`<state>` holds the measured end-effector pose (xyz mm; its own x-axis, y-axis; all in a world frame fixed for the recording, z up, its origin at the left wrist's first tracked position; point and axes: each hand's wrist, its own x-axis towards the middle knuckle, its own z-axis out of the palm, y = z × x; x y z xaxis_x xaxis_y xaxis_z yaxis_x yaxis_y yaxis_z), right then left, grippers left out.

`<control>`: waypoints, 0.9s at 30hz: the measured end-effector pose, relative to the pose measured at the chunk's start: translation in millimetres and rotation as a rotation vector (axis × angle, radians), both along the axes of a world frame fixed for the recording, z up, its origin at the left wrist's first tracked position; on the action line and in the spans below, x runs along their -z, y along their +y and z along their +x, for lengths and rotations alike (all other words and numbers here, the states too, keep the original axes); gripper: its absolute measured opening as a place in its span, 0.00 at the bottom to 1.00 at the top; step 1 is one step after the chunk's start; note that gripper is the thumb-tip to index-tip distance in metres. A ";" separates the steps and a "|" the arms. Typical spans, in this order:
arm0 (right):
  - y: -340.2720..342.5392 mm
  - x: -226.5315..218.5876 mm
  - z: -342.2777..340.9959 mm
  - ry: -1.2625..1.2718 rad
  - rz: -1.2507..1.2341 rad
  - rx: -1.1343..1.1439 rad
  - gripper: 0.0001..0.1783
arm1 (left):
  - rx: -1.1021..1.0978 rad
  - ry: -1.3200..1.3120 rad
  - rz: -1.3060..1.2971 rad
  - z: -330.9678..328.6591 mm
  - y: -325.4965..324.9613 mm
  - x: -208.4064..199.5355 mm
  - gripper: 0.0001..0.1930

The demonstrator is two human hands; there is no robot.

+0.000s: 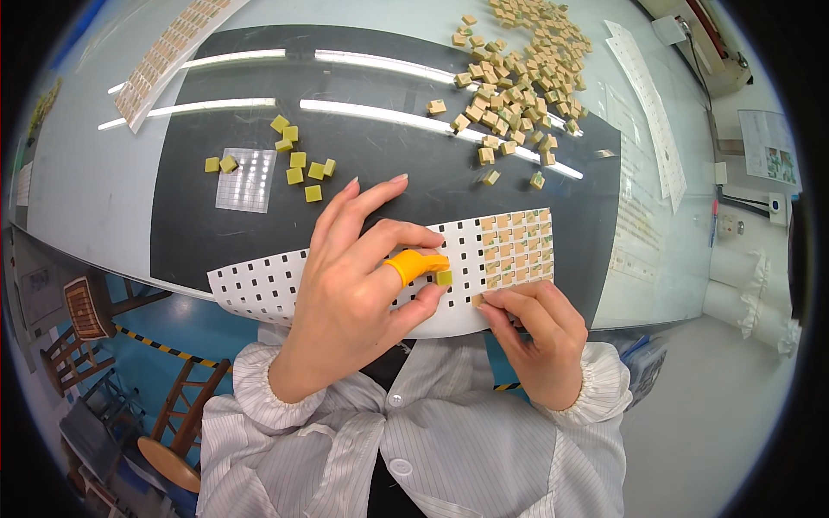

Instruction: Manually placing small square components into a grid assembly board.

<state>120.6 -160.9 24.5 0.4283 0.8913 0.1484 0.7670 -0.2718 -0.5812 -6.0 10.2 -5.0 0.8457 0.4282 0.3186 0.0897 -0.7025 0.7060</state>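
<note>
A white sheet with rows of square black holes (462, 319) lies curved along the table's near edge. Small tan square pieces (516, 250) fill several rows at its right end. Over the sheet, my left hand (337, 289) is closed, pinching a small olive-green block (444, 277) between its thumb and a finger wearing a yellow finger sleeve (408, 265). My right hand (544, 332) is also closed, its thumb and index finger on a small tan square (477, 300) at the sheet, beside the filled rows. The fingertips partly cover that square.
A large heap of tan-faced blocks (509, 95) spreads over the far right of the black mat (380, 147). Several olive-green blocks (298, 160) lie left of centre, near a clear gridded square (246, 181). Another filled sheet (164, 65) is far left; a white strip (652, 112) lies right.
</note>
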 end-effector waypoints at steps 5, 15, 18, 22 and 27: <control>1.1 -0.3 -1.0 -0.012 -0.001 0.015 0.11 | -0.005 0.000 -0.008 0.0 0.2 0.6 0.12; 9.2 -11.4 12.6 0.196 -0.118 -0.012 0.08 | 0.015 -0.017 0.016 0.5 0.3 -0.2 0.10; 12.2 -20.5 18.7 0.273 -0.140 -0.026 0.07 | 0.012 -0.017 0.015 -0.1 0.8 0.3 0.10; 11.1 -13.6 25.3 0.562 -0.088 0.003 0.06 | 0.017 -0.022 0.015 0.6 0.6 -0.1 0.10; 40.2 -19.4 32.8 1.125 -0.279 0.169 0.07 | 0.016 -0.013 0.018 0.0 0.5 0.5 0.10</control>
